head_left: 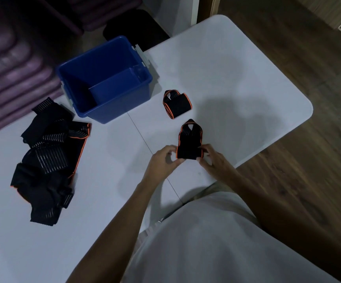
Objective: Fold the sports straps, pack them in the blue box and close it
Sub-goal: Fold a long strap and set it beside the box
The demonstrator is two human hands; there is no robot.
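A white table (216, 64) stands on a dark wood floor (308, 160), with purple cushions (12, 78) stacked beyond its far left edge. The blue box (104, 78) sits open near the far side of the table, and it looks empty inside; no lid is in view.

Judging by how things lie, the task is in its early part. One folded strap (177, 104), black with orange edging, rests just to the right of the box. A second strap (190, 139) lies nearer the person than the box and to its right, and is being folded. A heap of unfolded straps (49, 160) waits to the left of the box and nearer the person. Nothing is packed yet; most of the folding, all the packing and the closing remain.

Both arms reach forward over the table's near edge. The left hand (163, 160) pinches the near left corner of the second strap between thumb and fingers. The right hand (212, 158) grips its near right edge, fingers curled over the band. The hands are close together, with only the strap's width between them.
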